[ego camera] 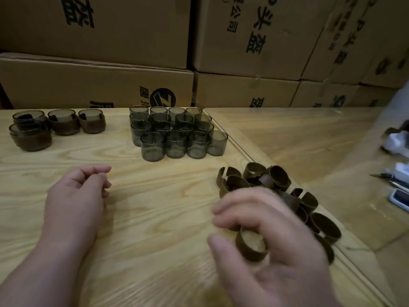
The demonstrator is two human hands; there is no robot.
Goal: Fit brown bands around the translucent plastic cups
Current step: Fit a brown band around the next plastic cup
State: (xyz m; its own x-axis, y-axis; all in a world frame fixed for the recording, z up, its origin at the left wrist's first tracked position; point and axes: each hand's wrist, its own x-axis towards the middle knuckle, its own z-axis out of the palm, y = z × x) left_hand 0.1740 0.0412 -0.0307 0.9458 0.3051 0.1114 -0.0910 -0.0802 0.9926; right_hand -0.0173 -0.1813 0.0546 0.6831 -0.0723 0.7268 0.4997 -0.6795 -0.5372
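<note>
Presently my right hand (267, 244) sits at five o'clock on the wooden worktable (137, 218), fingers curled around one brown band (250, 245); the view is blurred there, so I cannot confirm whether the band is lifted or resting on the wood. That band lies inside the curl, thumb (221, 244) on its nine o'clock side and the other fingertips over its twelve o'clock rim, which I judge a pinch suited to carrying it open-ring-up toward a cup. The loose pile of bands (278, 185) runs from three to four o'clock, just beyond my knuckles, placed, I judge, for short reach by this hand. My left hand (75, 196) rests at nine o'clock, fingers loosely curled and holding nothing, apparently free to fetch a cup. The unbanded translucent cups (177, 131) stand clustered at twelve o'clock, well apart from both hands. Four finished banded cups (59, 125) sit at ten o'clock, kept separate from the unfinished stock. Stacked cardboard cartons (243, 41) wall the far edge of the table. Many cups appear outstanding.
</note>
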